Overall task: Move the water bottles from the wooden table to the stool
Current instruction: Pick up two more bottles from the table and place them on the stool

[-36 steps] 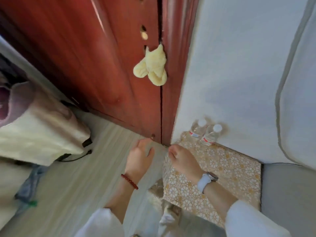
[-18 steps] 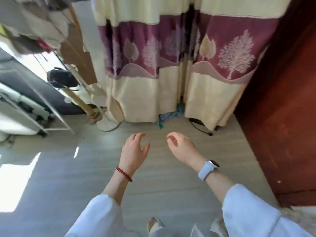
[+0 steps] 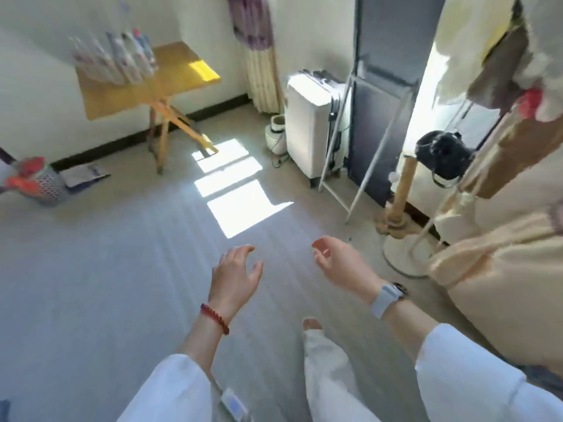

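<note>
Both hands are empty: the left hand (image 3: 234,277) hangs with fingers spread and loosely curled, and the right hand (image 3: 341,263) is likewise open, palm turned inward, holding nothing. They hover over bare floor (image 3: 91,284), well apart from the worktop (image 3: 170,77), which stands against the far wall across the room. A row of bottles (image 3: 115,60) stands on its back left part, near the wall; motion blur makes an exact count impossible, though there look to be several. The stool is not in view. Judging from this, a good share of the job remains: those bottles are yet to be carried over, and the person seems to be heading to the worktop to fetch more.
</note>
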Tool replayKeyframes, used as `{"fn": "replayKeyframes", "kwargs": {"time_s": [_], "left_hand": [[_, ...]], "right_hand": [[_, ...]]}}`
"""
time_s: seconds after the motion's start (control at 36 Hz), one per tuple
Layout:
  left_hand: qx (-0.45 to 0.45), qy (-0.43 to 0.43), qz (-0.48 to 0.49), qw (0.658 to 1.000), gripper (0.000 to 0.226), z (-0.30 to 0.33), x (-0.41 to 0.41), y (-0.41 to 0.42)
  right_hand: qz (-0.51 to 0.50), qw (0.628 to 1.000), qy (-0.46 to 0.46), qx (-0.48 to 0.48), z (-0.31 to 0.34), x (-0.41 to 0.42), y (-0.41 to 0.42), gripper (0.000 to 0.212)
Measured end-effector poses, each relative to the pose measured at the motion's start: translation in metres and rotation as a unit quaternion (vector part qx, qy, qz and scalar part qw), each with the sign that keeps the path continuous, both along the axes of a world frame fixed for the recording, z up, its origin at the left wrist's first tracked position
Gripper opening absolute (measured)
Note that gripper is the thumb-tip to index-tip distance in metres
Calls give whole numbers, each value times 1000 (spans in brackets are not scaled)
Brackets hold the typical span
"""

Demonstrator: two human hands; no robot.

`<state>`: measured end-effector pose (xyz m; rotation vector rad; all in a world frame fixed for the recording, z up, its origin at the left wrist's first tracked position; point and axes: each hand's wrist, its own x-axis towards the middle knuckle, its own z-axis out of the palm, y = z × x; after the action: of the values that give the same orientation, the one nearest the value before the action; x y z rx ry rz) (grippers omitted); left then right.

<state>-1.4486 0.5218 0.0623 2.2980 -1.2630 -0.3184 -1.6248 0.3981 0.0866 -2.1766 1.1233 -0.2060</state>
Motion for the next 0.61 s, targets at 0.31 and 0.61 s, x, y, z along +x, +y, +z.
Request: {"fn": "replayKeyframes", "kwargs": {"time_s": [0.31,0.61], "left_hand": [[-30,22,163,986,35,56,244,-141],[-42,30,284,957,34,42,452,-174]], "right_hand": [[172,985,-30,-11,39,298,-176,28],[269,962,-48,-5,28,540,-237,27]]}}
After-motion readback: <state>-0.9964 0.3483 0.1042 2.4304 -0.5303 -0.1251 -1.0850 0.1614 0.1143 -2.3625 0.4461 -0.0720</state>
